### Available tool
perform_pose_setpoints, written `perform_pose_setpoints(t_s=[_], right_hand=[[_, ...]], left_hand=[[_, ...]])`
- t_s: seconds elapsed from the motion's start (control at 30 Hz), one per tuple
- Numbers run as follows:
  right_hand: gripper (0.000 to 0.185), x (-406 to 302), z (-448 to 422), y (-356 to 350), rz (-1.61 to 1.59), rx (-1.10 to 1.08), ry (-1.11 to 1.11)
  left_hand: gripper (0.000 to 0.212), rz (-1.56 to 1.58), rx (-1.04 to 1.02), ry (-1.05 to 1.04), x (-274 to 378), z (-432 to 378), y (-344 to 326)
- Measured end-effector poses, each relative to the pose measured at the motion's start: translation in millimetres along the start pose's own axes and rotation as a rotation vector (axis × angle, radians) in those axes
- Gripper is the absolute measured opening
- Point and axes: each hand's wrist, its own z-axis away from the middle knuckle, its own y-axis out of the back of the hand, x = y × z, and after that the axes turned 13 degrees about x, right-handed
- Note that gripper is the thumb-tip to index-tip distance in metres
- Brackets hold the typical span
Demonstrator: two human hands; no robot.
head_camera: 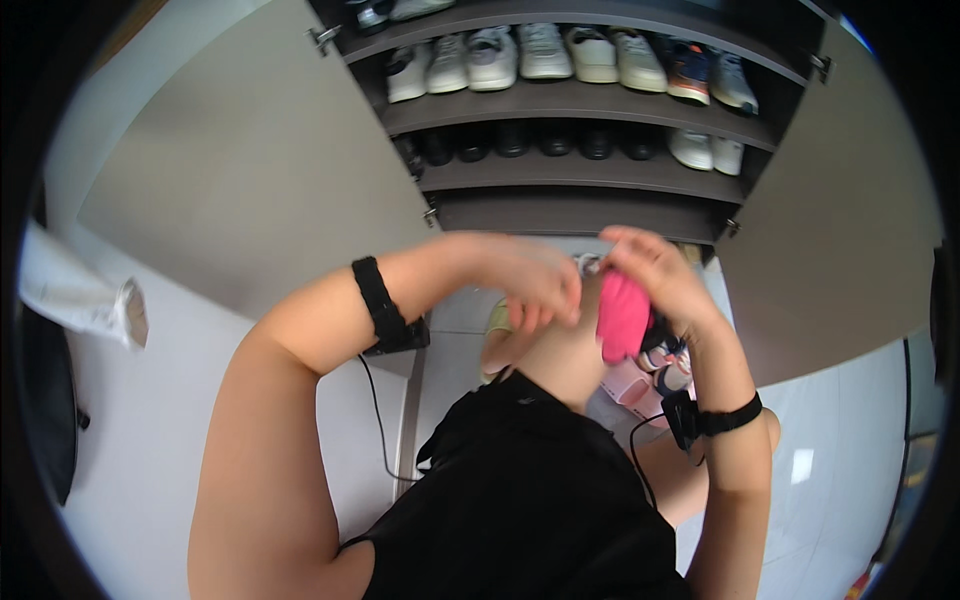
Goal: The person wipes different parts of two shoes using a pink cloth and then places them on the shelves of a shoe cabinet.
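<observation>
A bright pink cloth [624, 319] hangs beneath my right hand [651, 266], which appears to grip it at its upper end. My left hand [541, 289] is blurred, a little to the left of the cloth. Its fingers point downward, loosely spread, with nothing visible in them. Both hands are above my bent leg, in front of an open shoe cabinet. Partly hidden below my right wrist are pink slippers [630, 386] and other footwear on the floor.
White sneakers [544, 52] and a dark blue and orange shoe [688, 71] line an upper shelf. Several black shoes [514, 140] stand on the shelf below. The left door [262, 150] and right door [832, 210] stand open. Cables [379, 427] run from bands on both my arms.
</observation>
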Motion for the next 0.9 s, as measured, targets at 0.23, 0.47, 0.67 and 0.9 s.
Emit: perform_pose_setpoints(t_s=[0.23,0.47,0.67,0.9], right_hand=[[0.023,71.8,4.5,122.3,-0.897,0.48,-0.136],[0.024,139.8,64.3,162.0,-1.083,0.899,-0.316],[0.023,116.6,62.5,185.9,-1.021,1.087,-0.1],[0.029,99.2,63.8,185.6,-0.843,0.965,-0.158]], left_hand=[[0.016,0.524,0.281,-0.505,146.5,-96.5,27.5],[0.012,0.821,0.133,-0.44,124.3,-245.4,-79.1],[0.015,1.136,0.283,0.38,-73.6,-333.4,-183.1],[0.046,0.477,0.99,0.139,-147.2,-380.7,-150.0]])
